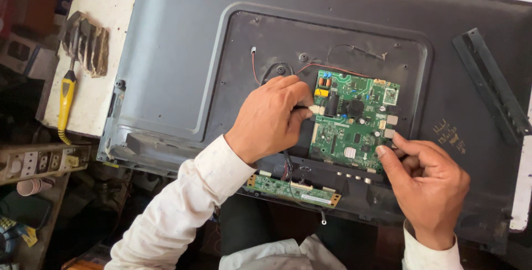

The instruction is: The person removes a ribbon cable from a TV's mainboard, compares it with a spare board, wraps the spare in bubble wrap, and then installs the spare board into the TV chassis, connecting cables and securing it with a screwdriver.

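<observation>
Head view: two hands work at a green circuit board [353, 119] fixed in the opened back of a flat television [183, 59].

At frame centre, the left hand [270, 119] pinches a small white connector [315, 109] between thumb and fingertips, right at the board's left edge; the step in hand looks like seating or freeing that plug, which calls for a straight, gentle pull or push along the board. At lower right, the right hand [426, 184] is curled, its thumb touching the board's right edge. A yellow-handled screwdriver [66, 101] lies at the far left.
</observation>
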